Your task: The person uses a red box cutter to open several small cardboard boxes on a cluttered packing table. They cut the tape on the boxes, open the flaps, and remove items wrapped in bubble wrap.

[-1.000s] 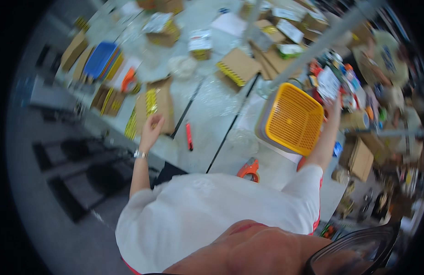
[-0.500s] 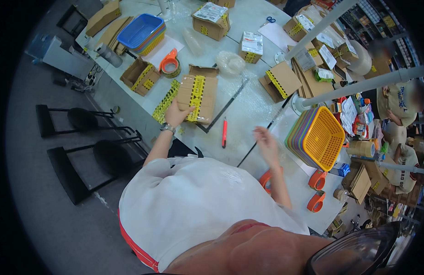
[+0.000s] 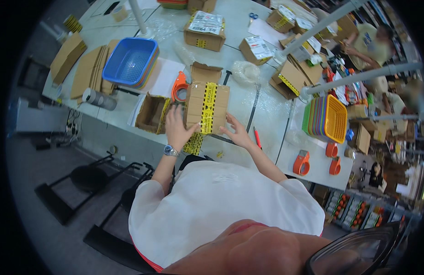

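Note:
A brown cardboard box point(image 3: 221, 103) with a yellow-and-black tape strip down its middle lies on the table before me, its far flap raised. My left hand point(image 3: 176, 127) is open at the box's left side, fingers spread and thumb near its front edge. At the right side is my right hand point(image 3: 238, 133), also open, with its fingertips at the box's near right corner. A red utility knife point(image 3: 257, 138) lies to the right of that hand. A strip of yellow patterned tape point(image 3: 192, 145) shows under the box's near left edge.
Left of the box stand an open small carton point(image 3: 152, 114), an orange tape dispenser point(image 3: 179, 87) and blue stacked baskets point(image 3: 130, 63). Bubble wrap point(image 3: 246, 73) lies beyond. To the right are colourful stacked baskets point(image 3: 335, 120) and several orange tape dispensers point(image 3: 302, 163). Co-workers sit at the far right.
My right hand has come left, from the space beyond the knife to the box's right side. My left hand's fingers have spread at the box's left edge. The whole view has shifted.

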A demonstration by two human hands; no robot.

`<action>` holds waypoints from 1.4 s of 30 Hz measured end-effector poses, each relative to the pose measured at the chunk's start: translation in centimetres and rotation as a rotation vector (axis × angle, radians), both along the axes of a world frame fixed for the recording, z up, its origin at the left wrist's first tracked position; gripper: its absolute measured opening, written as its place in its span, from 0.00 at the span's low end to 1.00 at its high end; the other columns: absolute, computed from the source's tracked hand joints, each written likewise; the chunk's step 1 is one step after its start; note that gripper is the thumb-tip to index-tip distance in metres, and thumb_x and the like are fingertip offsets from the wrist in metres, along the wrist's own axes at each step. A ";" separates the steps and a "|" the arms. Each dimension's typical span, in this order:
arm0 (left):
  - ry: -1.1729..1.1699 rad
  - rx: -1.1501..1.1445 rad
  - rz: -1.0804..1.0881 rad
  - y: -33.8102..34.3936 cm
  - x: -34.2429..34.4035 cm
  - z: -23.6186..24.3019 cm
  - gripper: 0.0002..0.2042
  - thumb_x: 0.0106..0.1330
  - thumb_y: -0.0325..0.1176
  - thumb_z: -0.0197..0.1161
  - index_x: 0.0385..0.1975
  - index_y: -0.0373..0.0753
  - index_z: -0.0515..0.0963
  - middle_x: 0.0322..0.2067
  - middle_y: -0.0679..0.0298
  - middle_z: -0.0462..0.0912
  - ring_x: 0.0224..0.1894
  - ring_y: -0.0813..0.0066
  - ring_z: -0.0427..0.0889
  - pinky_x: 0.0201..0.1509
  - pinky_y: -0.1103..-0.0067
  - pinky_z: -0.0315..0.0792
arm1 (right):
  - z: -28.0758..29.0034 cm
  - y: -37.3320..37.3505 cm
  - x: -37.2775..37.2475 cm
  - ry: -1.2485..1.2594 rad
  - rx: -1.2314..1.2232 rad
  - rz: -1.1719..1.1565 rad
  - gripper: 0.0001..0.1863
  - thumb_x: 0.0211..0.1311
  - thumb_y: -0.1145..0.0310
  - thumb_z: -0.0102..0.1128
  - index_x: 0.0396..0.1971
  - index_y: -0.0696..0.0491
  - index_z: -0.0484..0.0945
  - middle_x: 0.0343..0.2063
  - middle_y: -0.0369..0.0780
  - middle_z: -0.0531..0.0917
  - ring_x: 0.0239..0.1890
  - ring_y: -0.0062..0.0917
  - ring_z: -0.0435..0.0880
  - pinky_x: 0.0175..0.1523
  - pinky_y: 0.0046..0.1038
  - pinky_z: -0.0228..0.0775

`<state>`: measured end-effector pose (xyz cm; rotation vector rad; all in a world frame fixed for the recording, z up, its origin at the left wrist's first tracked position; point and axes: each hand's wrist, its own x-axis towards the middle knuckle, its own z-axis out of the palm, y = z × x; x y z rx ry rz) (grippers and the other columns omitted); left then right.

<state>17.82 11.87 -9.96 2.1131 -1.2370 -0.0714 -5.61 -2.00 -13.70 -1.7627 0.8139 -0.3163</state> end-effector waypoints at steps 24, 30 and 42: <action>0.008 0.120 -0.563 -44.3 3.5 -0.6 0.54 0.41 0.60 0.77 0.67 0.36 0.61 0.62 0.43 0.67 0.66 0.47 0.65 0.68 0.62 0.63 | -7.9 3.5 -9.2 0.196 -0.463 -1.128 0.14 0.78 0.66 0.44 0.47 0.59 0.75 0.31 0.39 0.78 0.24 0.22 0.77 0.31 0.25 0.70; 0.052 0.402 -0.347 -48.5 -2.4 -5.8 0.78 0.22 0.72 0.77 0.77 0.46 0.36 0.74 0.42 0.40 0.76 0.45 0.45 0.72 0.45 0.50 | -5.7 6.9 -8.8 -0.105 -0.081 -1.254 0.15 0.79 0.63 0.43 0.49 0.57 0.75 0.32 0.34 0.78 0.22 0.12 0.73 0.26 0.18 0.65; 0.887 0.278 -0.581 -49.9 2.5 -0.8 0.58 0.45 0.79 0.60 0.72 0.44 0.54 0.68 0.41 0.57 0.71 0.52 0.59 0.71 0.57 0.55 | -1.3 5.4 -12.0 -0.284 -0.149 -1.294 0.17 0.79 0.61 0.44 0.55 0.57 0.74 0.33 0.34 0.79 0.21 0.11 0.72 0.25 0.16 0.63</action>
